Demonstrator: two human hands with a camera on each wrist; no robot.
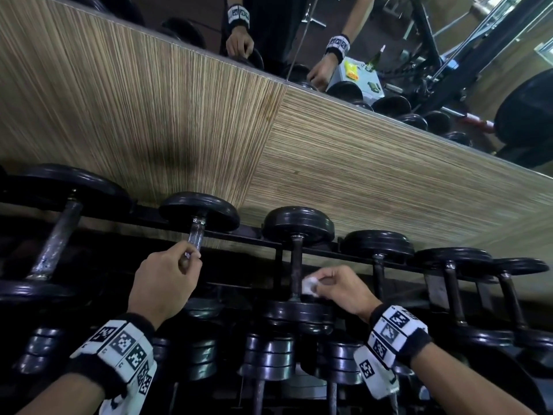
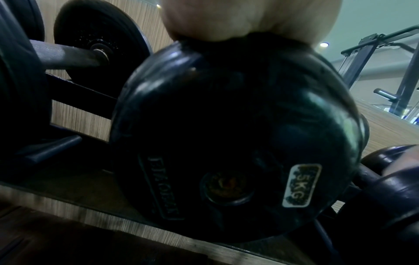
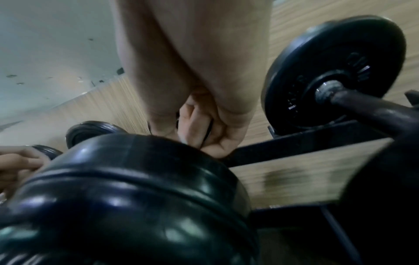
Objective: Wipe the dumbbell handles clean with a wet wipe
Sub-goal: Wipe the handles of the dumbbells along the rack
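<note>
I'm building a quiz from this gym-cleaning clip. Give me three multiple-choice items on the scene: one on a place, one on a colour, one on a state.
1. Where is the wet wipe?
A. On the floor
B. Pinched in the right hand against a dumbbell handle
C. Draped over the rack rail

2. What colour are the dumbbell plates?
A. Black
B. Red
C. Yellow

3. What is the left hand doing?
A. Hanging free with straight fingers
B. Lying flat on the wall
C. Gripping the shiny handle of the neighbouring dumbbell

Answers:
1 B: the head view shows the white wad between the right fingers, beside the dark bar.
2 A: every plate on the rack is glossy black.
3 C: the left fingers curl round the lower end of the bar.
</note>
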